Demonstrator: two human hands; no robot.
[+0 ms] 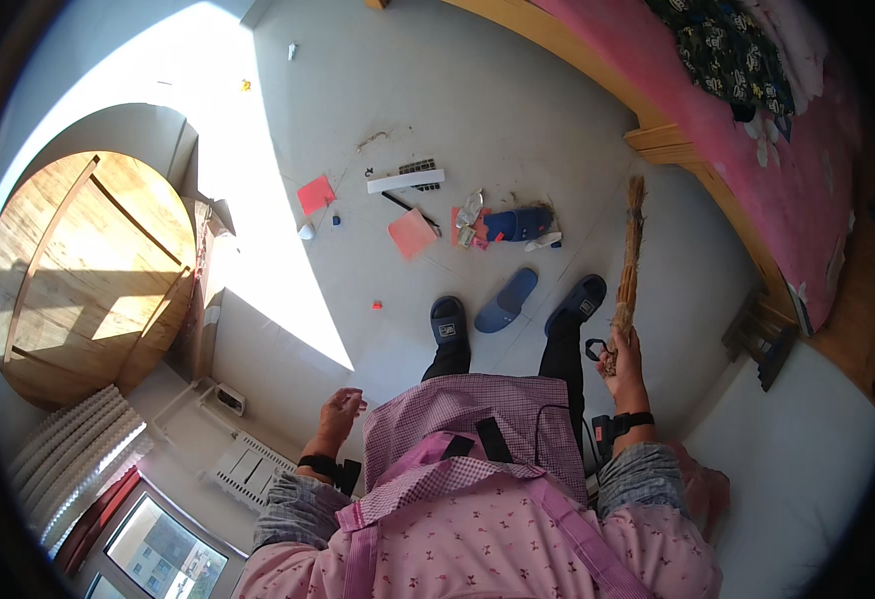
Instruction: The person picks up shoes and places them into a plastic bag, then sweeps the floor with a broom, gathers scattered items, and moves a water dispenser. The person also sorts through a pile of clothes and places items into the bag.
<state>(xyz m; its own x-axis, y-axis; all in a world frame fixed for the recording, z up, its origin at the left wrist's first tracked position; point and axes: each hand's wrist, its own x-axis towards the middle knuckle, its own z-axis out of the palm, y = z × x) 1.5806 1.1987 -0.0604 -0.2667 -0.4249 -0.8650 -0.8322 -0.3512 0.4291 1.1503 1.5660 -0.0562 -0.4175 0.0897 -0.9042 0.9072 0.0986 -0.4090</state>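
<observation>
My right hand [622, 361] grips the bound handle of a straw hand broom [630, 258], which points away from me with its bristles at the far end. A dark loop hangs beside the grip. My left hand [341, 412] hangs beside the apron [475, 404], loosely curled and holding nothing. On the floor in front lie a pink paper [412, 233], a red paper [316, 195], a white strip [406, 181] over a dark keyboard-like piece, and a thin black stick [400, 201]. A blue slipper [521, 224] sits among crumpled foil [470, 209] and scraps.
Another blue slipper [507, 300] lies between my slippered feet. A wooden bed [658, 142] with pink bedding [797, 202] borders the right. On the left lean a round wooden tabletop [93, 277] and a box [201, 292], near a white radiator [250, 466]. A small red piece [377, 305] lies nearer me.
</observation>
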